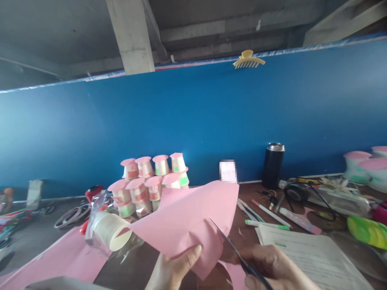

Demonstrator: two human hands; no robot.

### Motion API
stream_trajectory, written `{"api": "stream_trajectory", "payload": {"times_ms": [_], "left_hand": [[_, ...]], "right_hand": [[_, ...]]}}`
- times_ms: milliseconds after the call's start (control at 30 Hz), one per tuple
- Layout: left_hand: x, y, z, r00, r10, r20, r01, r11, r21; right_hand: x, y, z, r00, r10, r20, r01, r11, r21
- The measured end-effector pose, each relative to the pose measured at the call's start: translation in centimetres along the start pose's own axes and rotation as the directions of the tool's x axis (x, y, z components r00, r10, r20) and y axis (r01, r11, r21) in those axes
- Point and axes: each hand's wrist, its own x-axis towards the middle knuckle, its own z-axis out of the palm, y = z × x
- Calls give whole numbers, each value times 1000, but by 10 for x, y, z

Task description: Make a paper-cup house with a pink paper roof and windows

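Observation:
A large pink paper sheet [193,213] is held up in front of me, with a curved cut running into its lower part. My left hand [178,264] grips the sheet's bottom edge, thumb on top and fingers behind it. In my right hand [269,262] is a pair of scissors [231,245] with dark blades. The tip points up and left and lies against the paper beside the curved cut. Fingers hide most of the scissors' handles. Below the blades, a pink offcut [234,274] lies on the dark table.
Stacked paper cups with pink discs [154,187] stand behind the sheet. Nested cups in plastic [111,229] and more pink paper [66,257] lie left. To the right are printed sheets [314,253], markers [272,213], a black flask [273,165] and a green-yellow item [367,231]. A blue partition [193,121] rises behind.

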Motion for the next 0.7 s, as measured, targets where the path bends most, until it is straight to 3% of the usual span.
{"api": "stream_trajectory", "payload": {"times_ms": [333, 700], "left_hand": [[-7, -1, 7, 986, -129, 105, 135, 989, -55], [-7, -2, 12, 978, -134, 160, 153, 981, -116]], "right_hand": [[0, 1, -3, 999, -40, -3, 39, 992, -120], [0, -2, -1, 996, -84, -16, 81, 990, -119]]}}
